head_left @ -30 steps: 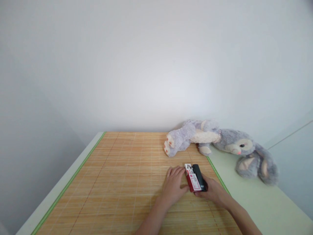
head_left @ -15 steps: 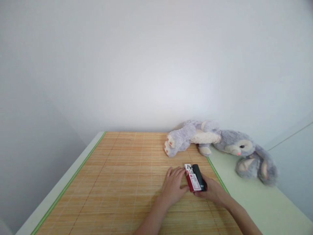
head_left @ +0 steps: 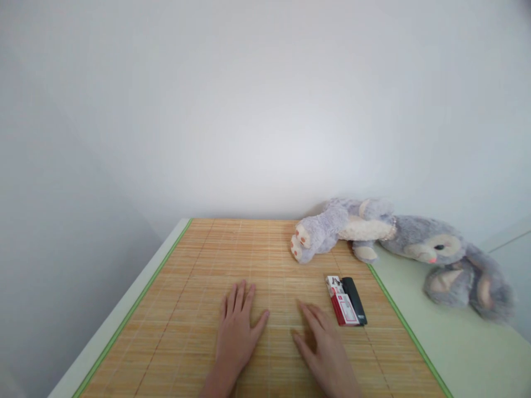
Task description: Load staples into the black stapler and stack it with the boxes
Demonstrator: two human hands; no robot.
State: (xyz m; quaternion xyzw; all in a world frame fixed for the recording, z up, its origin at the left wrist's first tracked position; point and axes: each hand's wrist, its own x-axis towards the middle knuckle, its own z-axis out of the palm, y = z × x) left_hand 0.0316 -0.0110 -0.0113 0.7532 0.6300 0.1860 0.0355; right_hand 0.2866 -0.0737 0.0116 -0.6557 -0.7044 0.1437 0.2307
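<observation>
With left hand and right hand spread, avoid bumping box and stapler at the right's one o'clock.

Red-and-white box beside black stapler

On my head feed, the left hand lies spread on the bamboo mat; the right hand, loosely curved, is nearer the box but apart from it. Behind, I see a grey plush rabbit lying across mat and pale desk.
</observation>
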